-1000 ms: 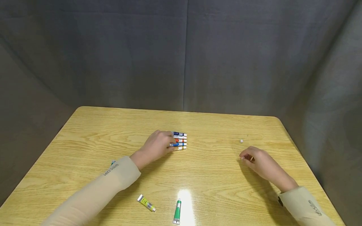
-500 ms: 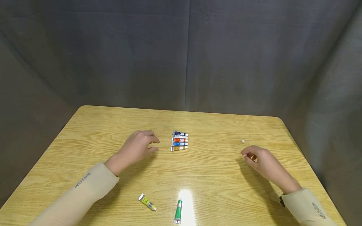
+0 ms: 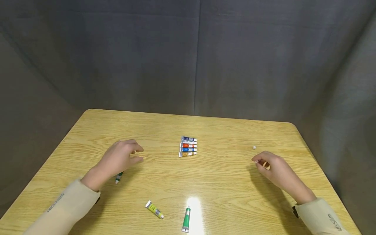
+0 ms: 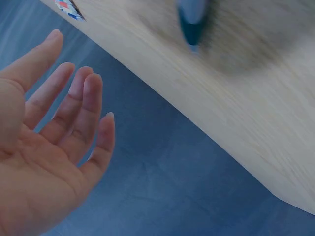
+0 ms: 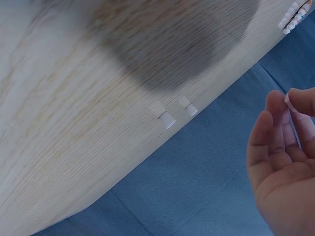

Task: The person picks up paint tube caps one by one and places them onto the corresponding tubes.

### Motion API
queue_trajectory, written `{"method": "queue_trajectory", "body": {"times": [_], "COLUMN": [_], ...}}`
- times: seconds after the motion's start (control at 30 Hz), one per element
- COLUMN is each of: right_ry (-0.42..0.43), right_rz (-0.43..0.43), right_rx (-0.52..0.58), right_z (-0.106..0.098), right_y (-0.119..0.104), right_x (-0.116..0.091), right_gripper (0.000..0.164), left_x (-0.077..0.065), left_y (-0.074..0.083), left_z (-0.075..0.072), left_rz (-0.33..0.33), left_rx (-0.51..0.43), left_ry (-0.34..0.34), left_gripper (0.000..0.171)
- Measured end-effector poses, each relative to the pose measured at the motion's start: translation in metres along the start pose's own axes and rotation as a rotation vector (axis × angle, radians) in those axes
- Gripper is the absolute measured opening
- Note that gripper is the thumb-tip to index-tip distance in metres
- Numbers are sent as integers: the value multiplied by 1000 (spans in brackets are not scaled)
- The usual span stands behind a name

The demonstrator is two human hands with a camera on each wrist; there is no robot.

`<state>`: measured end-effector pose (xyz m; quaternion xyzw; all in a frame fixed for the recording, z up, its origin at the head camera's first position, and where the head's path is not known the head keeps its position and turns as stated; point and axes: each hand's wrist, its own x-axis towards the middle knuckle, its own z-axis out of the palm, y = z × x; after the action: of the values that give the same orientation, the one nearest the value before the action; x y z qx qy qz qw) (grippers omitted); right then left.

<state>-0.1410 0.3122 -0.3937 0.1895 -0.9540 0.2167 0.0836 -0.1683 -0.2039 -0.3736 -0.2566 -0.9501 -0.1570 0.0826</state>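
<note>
My left hand [image 3: 118,158] is over the left of the table, its fingers loosely bent and holding nothing. Under it, partly hidden, lies a dark green paint tube [image 3: 118,178], whose teal end [image 4: 192,29] shows blurred in the left wrist view. My right hand [image 3: 273,164] pinches a small white cap [image 5: 289,102] between thumb and forefinger, above the table's right side. Beyond it sits another small white cap [image 3: 254,148]. Two white cap-like pieces [image 5: 167,120] stand on the table in the right wrist view. Side by side mid-table lie several paint tubes [image 3: 188,145]: dark blue, white, red, blue and ochre.
Nearer the front edge are a yellow paint tube [image 3: 154,210], lying aslant, and a green paint tube [image 3: 186,219] beside a bright glare spot. Dark curtains [image 3: 188,58] hang behind and beside the wooden table [image 3: 223,182].
My left hand has let go of the row of tubes and drawn back to the left, towards the dark green tube. The right hand stays nearly where it was.
</note>
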Motion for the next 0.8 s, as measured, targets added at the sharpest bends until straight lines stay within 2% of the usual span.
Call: {"method": "queue_trajectory", "body": {"times": [0.27,0.5,0.6,0.8], "right_ry": [20,11,18,19], "right_rz": [-18,-12,-23,-28], "right_rx": [6,2,1,-3], "right_z": [0,-1,0,1], "right_y": [-2,-2,-1,-1], "right_x": [0,-1,0,0], "right_gripper": [17,17,18,18], "left_x": [-19,-30,-35,-43], "left_y": [-18,-34,-40,-50], "left_z": [-3,-6,-6,-2], "left_rz": [-35,-54,-14,135], "left_rx": [33,1,2,26], "left_ry": [-54,-132,-149,-138], "left_gripper": [26,27,33,47]}}
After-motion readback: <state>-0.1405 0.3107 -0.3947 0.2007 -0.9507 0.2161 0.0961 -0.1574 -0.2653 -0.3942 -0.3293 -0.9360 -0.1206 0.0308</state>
